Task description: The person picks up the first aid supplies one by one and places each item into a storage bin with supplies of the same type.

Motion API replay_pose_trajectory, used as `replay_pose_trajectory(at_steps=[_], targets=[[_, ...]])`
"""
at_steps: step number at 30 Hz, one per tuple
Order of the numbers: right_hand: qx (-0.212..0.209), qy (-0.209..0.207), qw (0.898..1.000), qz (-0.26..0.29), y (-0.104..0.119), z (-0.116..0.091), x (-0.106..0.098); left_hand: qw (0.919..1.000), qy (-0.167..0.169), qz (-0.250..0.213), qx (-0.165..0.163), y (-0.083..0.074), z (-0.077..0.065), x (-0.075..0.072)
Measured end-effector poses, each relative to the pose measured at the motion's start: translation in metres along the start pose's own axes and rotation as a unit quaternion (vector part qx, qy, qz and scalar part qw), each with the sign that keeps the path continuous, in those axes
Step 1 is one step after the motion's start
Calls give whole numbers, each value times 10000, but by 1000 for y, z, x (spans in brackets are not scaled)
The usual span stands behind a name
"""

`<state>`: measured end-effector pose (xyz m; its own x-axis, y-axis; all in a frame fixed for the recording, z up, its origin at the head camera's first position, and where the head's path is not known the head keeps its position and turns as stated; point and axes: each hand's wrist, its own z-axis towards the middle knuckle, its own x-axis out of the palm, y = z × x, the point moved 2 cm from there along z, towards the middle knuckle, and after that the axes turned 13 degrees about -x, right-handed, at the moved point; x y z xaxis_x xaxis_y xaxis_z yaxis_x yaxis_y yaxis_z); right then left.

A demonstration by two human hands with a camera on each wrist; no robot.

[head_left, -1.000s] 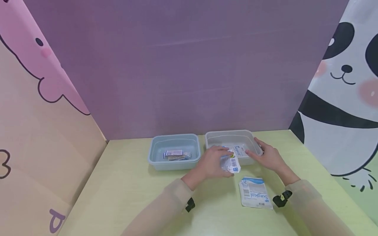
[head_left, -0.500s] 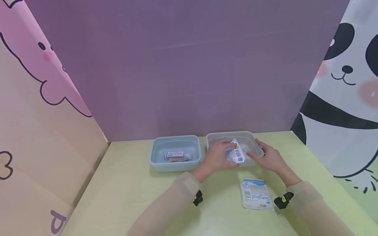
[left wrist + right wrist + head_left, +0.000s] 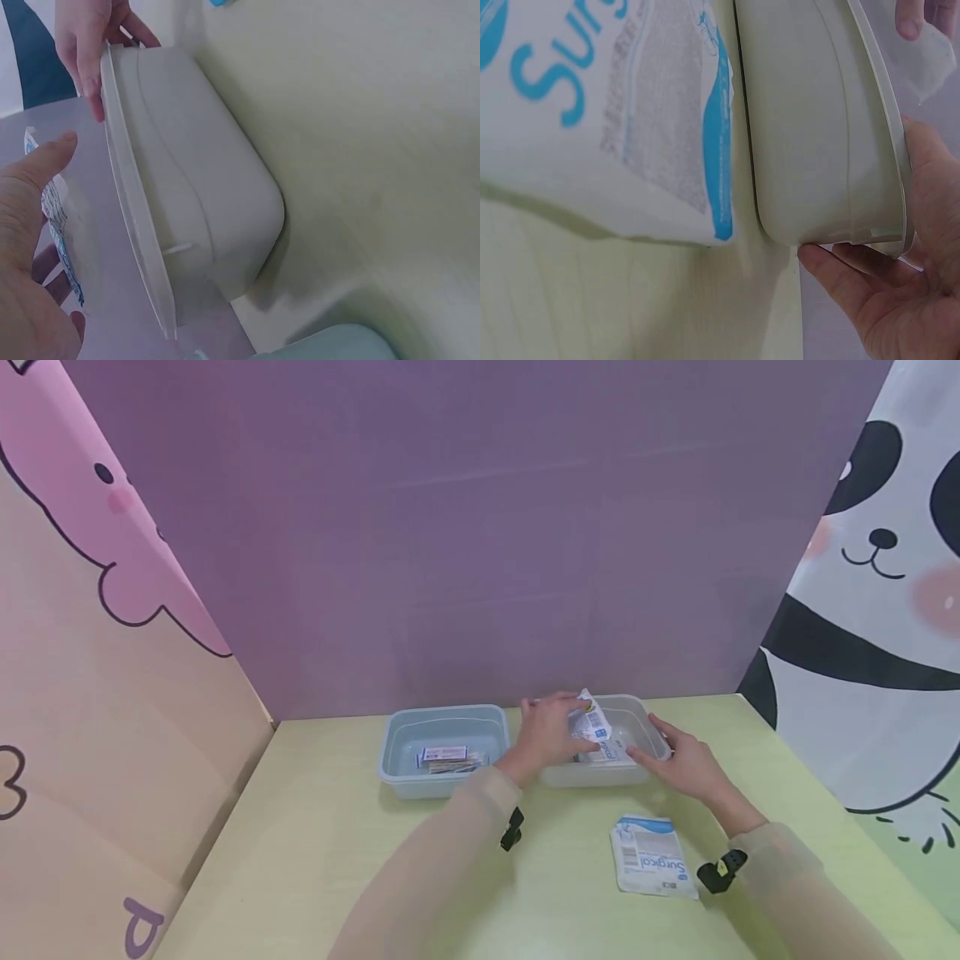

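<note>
L hand (image 3: 551,729) over grey bin (image 3: 596,776), thumb & fingers holding tilted wht pkt (image 3: 591,720) | R hand (image 3: 686,766) palm-in, gripping bin's R rim

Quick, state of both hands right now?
Left hand: holding a white packet over the grey bin.
Right hand: gripping the grey bin's right end.

The left tub (image 3: 423,789) is pale blue, the right tub (image 3: 600,777) light grey. The held packet (image 3: 591,722) is white with blue print, the flat packet (image 3: 654,857) white with blue band and lettering. The table (image 3: 300,860) is yellow-green, the backdrop (image 3: 480,543) purple, the panda (image 3: 870,643) black-and-white with pink cheeks.
</note>
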<state>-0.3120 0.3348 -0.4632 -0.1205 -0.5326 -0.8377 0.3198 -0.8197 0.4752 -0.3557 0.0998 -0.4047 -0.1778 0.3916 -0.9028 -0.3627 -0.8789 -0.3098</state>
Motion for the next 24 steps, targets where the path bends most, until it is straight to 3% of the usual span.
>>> replay_pose_trajectory(at_steps=[5,15,24], targets=[[68,33,10000,52,0,1,-1,9996,165,-95,-191,2,9,-1],[85,9,10000,26,1,0,-1,9974,451,-345,-450,2,12,4],[47,-64,10000,25,-2,0,0,9976,529,-36,-451,1,18,18]])
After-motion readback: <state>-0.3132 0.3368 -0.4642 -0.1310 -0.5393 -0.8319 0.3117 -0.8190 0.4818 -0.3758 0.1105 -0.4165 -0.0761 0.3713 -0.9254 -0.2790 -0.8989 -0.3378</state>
